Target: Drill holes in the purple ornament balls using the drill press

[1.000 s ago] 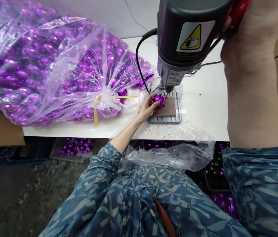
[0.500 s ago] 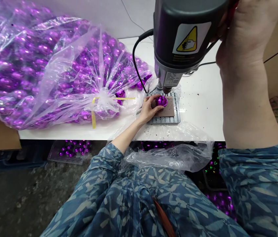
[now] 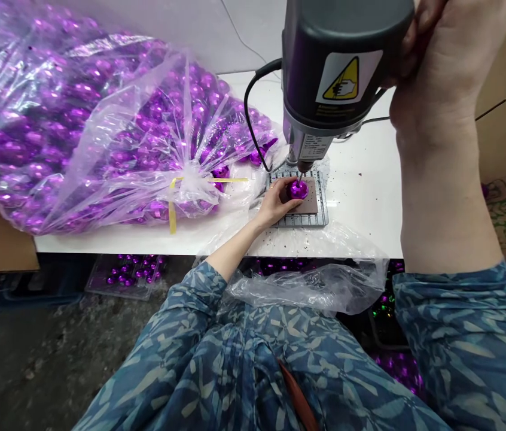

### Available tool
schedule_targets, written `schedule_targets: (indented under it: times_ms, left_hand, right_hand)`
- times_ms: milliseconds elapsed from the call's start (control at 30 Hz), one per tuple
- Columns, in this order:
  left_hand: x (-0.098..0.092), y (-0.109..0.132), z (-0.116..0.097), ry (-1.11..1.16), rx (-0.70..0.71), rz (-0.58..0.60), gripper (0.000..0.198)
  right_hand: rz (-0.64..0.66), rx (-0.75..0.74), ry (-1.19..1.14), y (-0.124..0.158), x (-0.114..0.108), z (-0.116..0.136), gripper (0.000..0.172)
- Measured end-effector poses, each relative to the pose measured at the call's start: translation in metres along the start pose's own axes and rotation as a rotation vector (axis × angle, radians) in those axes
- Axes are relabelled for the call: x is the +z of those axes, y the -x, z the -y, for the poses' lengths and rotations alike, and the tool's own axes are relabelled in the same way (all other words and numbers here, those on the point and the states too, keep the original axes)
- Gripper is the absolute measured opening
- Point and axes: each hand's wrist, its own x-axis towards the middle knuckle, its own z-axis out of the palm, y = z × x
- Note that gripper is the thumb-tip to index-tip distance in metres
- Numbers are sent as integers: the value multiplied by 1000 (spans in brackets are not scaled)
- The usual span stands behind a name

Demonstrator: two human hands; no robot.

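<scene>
My left hand [image 3: 274,205] pinches a shiny purple ball [image 3: 298,190] against a brown pad [image 3: 311,202] on the drill press's slotted metal table [image 3: 320,216]. The thin drill bit [image 3: 300,176] touches the top of the ball. Above it looms the grey drill press head [image 3: 338,66] with a yellow warning label. My right hand [image 3: 441,66] is raised at the upper right, closed round the press's feed lever, whose red knob is mostly hidden by my fingers.
A big clear plastic bag of purple balls [image 3: 82,120], tied with yellow tape, fills the white bench's [image 3: 369,173] left side. A black cable [image 3: 250,114] loops behind the press. Loose plastic sheet [image 3: 316,281] hangs over the bench's front edge; trays of purple balls [image 3: 131,272] sit below.
My left hand has slid the ball rightwards under the bit, and the bit now touches it. My right hand has shifted on the lever, covering more of the red knob.
</scene>
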Motion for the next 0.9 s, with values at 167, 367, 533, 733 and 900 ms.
schedule_targets:
  times_ms: [167,367,533,733,900]
  left_hand:
    - [2,1,2,25,-1,2,61]
    - [3,0,2,15,-1,2,60]
    - [1,0,1,-27,10,16,59]
    - [1,0,1,-29,29,14,61]
    - [1,0,0,-14,30,22,61]
  right_hand:
    - [-85,107,3,2,1,3,61]
    - [-49,-164,-68,13,-13,-24,77]
    - [-99,-341,-101,32,-20,-42,84]
    - [-145,-511,-111,46,-17,-45,58]
    - [-150,-584,-127,58,-23,-60,49]
